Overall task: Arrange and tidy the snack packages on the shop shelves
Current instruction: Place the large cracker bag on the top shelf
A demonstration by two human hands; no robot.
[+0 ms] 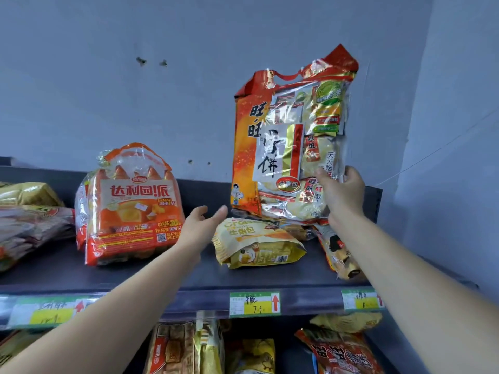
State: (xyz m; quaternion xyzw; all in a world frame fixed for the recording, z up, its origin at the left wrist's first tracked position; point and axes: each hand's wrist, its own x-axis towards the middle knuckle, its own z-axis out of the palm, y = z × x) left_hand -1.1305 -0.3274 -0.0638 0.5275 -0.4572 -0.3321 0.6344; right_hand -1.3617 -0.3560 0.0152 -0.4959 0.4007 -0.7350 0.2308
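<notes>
Grasping cracker bag (283, 136) upright in right hand (343, 193), likely to stand it on shelf (189, 273); left hand (201, 225) released, ready.

Orange bag (129, 211), yellow bag (259, 244) (flat) on shelf (162, 276)

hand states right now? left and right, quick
Left hand: open, fingers extended, holds nothing.
Right hand: grips the red rice cracker bag at its lower right edge, bag upright.

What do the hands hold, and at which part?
The right hand grips the rice cracker bag at its lower right edge; the left hand holds nothing.
</notes>
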